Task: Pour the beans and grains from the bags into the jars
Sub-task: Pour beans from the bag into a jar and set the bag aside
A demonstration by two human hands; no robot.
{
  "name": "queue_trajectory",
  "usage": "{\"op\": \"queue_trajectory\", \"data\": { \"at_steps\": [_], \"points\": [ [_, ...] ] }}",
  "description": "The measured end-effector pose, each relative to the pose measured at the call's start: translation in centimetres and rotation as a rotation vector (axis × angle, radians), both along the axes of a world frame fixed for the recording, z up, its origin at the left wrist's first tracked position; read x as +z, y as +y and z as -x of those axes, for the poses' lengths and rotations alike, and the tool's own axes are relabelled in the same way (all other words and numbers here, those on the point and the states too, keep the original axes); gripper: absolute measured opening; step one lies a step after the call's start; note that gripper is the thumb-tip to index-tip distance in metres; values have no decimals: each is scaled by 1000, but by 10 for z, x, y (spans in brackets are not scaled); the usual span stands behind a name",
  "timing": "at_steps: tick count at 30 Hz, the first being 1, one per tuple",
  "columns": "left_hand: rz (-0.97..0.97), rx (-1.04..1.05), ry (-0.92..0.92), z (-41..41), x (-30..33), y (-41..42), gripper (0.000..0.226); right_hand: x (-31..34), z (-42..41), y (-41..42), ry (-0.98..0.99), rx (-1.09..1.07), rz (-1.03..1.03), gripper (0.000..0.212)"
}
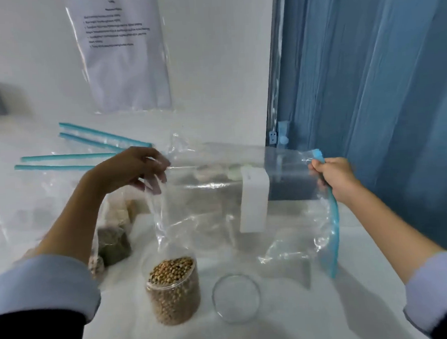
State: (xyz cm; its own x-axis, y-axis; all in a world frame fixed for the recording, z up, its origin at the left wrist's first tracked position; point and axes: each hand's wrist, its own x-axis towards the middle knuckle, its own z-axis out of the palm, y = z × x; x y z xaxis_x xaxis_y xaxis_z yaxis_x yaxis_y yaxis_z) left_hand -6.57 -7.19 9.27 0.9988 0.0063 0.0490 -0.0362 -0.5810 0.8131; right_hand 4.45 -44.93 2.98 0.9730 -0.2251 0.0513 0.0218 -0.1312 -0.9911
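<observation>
An emptied clear zip bag (219, 211) was held stretched above the desk (292, 322), sideways, with its blue zip edge (334, 228) hanging down at the right. The left hand (131, 169) pinched the bag's closed end, fingers (156, 182) curled on the plastic. The right hand (334, 178) gripped the zip end, fingers clamped round it. No beans could be made out inside the bag.

Directly below the bag's left corner stood a jar of soybeans (173, 290), filled nearly to the rim; this pour was judged complete. Just beside it, to the right, an empty glass jar (236, 297) was noted, not yet filled.

At the left of the desk, further bags of beans and grains (114, 241) lay unopened or at least still full, partly hidden by the left forearm. Behind them, flat bags with blue zip strips (67, 160) were seen, apparently empty.

Judged state: at least one jar done, at least one jar and several bags remaining.
</observation>
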Motion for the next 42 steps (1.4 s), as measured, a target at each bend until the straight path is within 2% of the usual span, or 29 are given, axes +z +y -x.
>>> {"op": "queue_trajectory", "data": {
  "at_steps": [3,6,9,12,15,17,19,21,25,28,30,32,34,36,39,42],
  "points": [
    [-105,-1,100,-14,-11,-50,15,-12,-9,-54,63,76,135,24],
    [-166,81,-45,-34,-26,-92,31,-29,-14,-92,109,257,270,24],
    [-205,104,-231,-46,-46,-146,32,-44,-21,-108,130,383,494,23],
    [-319,8,-299,-50,-81,-208,30,-56,-31,-106,115,483,644,20],
    [-452,-147,-311,-55,-131,-260,40,-67,-36,-93,8,604,753,14],
    [-561,-244,-301,-59,-161,-283,53,-73,-37,-85,-62,661,762,16],
    [-668,-313,-237,-64,-187,-295,62,-81,-40,-80,-12,691,720,25],
    [-746,-351,-100,-67,-211,-297,68,-94,-49,-80,33,629,674,30],
    [-800,-336,128,-65,-241,-295,80,-109,-64,-89,-53,339,672,36],
    [-853,-276,203,-61,-245,-300,81,-121,-74,-93,-86,305,691,40],
    [-897,-230,200,-62,-240,-306,79,-127,-78,-92,-137,259,734,34],
    [-938,-173,164,-62,-234,-313,71,-131,-81,-91,-144,277,859,14],
    [-980,-145,162,-63,-230,-318,65,-137,-83,-91,-95,338,1041,37],
    [-991,-142,182,-65,-231,-321,62,-143,-84,-92,-68,343,1129,46],
    [-969,-132,121,-69,-233,-323,62,-155,-89,-98,-10,324,1100,39],
    [-943,-182,104,-73,-236,-322,76,-165,-90,-109,-19,298,1072,28]
  ]
}}
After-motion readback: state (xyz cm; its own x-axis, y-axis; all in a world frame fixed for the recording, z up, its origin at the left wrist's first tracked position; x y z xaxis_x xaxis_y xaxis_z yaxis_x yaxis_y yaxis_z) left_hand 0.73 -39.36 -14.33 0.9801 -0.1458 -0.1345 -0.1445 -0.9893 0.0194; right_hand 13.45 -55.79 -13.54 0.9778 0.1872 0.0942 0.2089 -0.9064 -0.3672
